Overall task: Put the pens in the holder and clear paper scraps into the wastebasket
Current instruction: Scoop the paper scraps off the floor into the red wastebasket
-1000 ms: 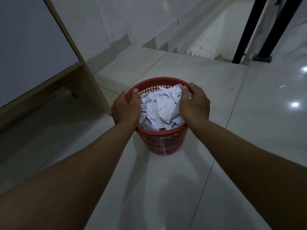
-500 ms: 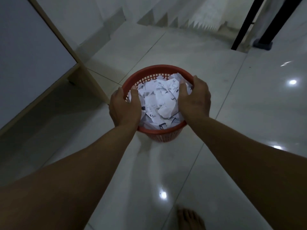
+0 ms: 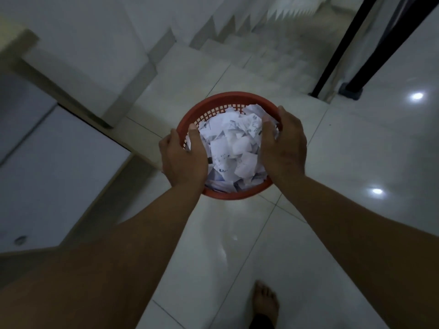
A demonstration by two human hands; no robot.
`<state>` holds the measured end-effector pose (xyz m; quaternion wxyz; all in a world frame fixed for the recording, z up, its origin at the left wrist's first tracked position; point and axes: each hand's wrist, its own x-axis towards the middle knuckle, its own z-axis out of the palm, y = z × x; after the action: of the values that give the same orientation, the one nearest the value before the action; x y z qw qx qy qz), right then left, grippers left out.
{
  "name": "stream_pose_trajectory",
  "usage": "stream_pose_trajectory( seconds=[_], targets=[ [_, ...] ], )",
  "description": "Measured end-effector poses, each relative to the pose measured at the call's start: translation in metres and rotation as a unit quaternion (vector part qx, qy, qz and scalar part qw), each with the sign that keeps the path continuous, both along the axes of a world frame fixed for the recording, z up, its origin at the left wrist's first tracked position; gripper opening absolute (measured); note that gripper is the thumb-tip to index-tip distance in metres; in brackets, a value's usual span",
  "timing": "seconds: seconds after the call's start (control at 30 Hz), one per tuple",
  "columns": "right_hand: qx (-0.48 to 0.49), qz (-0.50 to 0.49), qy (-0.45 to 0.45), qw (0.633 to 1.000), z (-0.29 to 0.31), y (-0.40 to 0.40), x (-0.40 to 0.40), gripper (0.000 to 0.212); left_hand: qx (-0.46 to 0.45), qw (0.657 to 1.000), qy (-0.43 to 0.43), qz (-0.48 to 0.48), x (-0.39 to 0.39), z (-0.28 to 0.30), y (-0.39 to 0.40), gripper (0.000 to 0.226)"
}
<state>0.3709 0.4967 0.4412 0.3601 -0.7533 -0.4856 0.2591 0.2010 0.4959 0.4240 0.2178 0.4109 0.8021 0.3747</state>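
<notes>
1. Left hand [image 3: 183,160]: gripping the left rim of the wastebasket [image 3: 221,99], thumb hooked inside the rim, fingers curled round the outside.
2. Right hand [image 3: 283,148]: gripping the right rim, thumb inside against the paper, fingers wrapped over the outer edge.
3. Wastebasket: red plastic, lattice wall, held between both hands above the floor [image 3: 356,150]; whether lifted clear of the tiles or resting on them, cannot tell from this angle.
4. Paper scraps [image 3: 234,148]: white, crumpled, some with dark print, heaped inside the wastebasket nearly to the rim.
5. Floor: pale glossy tiles with bright light reflections on the right side.
6. Bare foot [image 3: 264,302]: at the lower edge, on the tiles, below and to the right of the basket.
7. Desk [image 3: 59,176]: pale top with a wooden edge, at the left, well apart from the basket.
8. Staircase [image 3: 249,48]: pale steps beyond the basket, blurred.
9. Black posts [image 3: 342,43]: slanting at the upper right, bases near the top of the steps.
10. Pens and holder: not seen here.
</notes>
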Motion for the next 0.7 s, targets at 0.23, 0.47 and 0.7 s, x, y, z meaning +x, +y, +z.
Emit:
stream_pose_trajectory(
  seconds=[0.23, 0.47, 0.7],
  targets=[
    [0.016, 0.063, -0.04, 0.997, 0.054, 0.065, -0.005, 0.045, -0.036, 0.999, -0.014, 0.034, -0.001, 0.058, 0.054, 0.061],
    [-0.003, 0.115, -0.049, 0.992, 0.125, 0.129, -0.04, 0.046, -0.044, 0.996, -0.017, 0.073, -0.03, 0.118, 0.095, 0.055],
    [0.006, 0.136, -0.038, 0.99, 0.215, 0.205, -0.072, 0.05, -0.032, 0.993, -0.023, 0.112, -0.059, 0.202, 0.158, 0.062]
  ],
)
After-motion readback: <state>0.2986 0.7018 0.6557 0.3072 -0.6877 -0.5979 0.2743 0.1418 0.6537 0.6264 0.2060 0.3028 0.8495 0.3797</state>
